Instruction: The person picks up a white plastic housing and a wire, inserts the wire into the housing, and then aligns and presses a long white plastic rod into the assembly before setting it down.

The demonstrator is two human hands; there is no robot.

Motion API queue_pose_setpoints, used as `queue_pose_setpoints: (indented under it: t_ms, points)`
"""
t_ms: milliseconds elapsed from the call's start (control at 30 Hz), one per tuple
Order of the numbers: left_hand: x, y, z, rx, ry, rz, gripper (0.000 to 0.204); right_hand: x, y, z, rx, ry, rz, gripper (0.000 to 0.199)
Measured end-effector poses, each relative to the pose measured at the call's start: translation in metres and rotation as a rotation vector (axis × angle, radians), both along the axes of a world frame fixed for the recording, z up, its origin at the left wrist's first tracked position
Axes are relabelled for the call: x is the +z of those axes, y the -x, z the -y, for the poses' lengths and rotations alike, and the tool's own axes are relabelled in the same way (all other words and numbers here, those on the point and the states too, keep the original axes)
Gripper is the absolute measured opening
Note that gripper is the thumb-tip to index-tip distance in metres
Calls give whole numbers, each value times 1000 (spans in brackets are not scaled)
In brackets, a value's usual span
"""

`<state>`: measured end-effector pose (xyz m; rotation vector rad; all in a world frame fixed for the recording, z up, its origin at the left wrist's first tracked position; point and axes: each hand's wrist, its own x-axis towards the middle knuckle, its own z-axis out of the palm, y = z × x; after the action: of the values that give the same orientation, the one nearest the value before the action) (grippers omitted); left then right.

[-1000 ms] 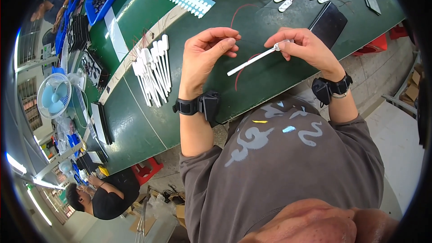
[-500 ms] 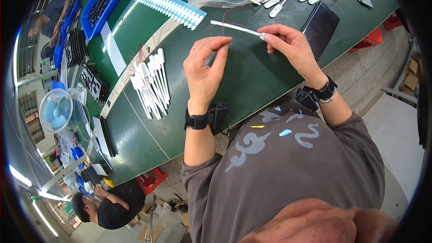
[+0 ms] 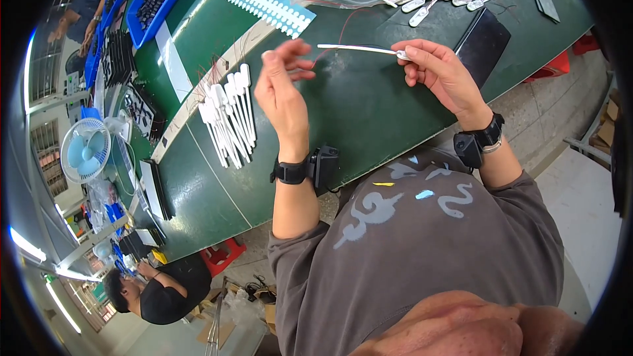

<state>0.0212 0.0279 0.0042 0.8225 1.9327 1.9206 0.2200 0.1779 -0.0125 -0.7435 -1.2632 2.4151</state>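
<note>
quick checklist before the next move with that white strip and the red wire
1. Right hand grips white strip at its end: ok.
2. Strip held above the green table, not resting on it: ok.
3. Left hand holding the strip: not ok, fingers are apart from it.
4. Red wire pinched by left fingers: cannot tell, blurred.
5. Pile of finished white strips lies left of the hands, out of the way: ok.
6. Black box beside right hand, not touching it: ok.
</note>
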Motion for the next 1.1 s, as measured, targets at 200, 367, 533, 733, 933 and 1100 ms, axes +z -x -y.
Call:
queue_pose_setpoints:
  t_ms: [200,367,533,733,933,1100]
  points:
    - [-3,-22,-5,-230,132,89,23,-4,1,3,-32,77,-22,30]
    - [1,-26,-6,-318,106,232,21,-4,4,6,-22,113,-12,28]
    - [-8,-21,-5,-308,189,-78,23,-4,7,6,-24,97,-23,25]
    - [-8,-22,-6,-239,321,-362,28,-10,10,7,-130,-262,-16,22]
    - [-10,-28,-10,-278,244,-116,29,-9,11,12,-115,-182,-60,21]
    - [-7,-22,-8,-266,70,140,29,-7,10,12,-83,-102,-70,20]
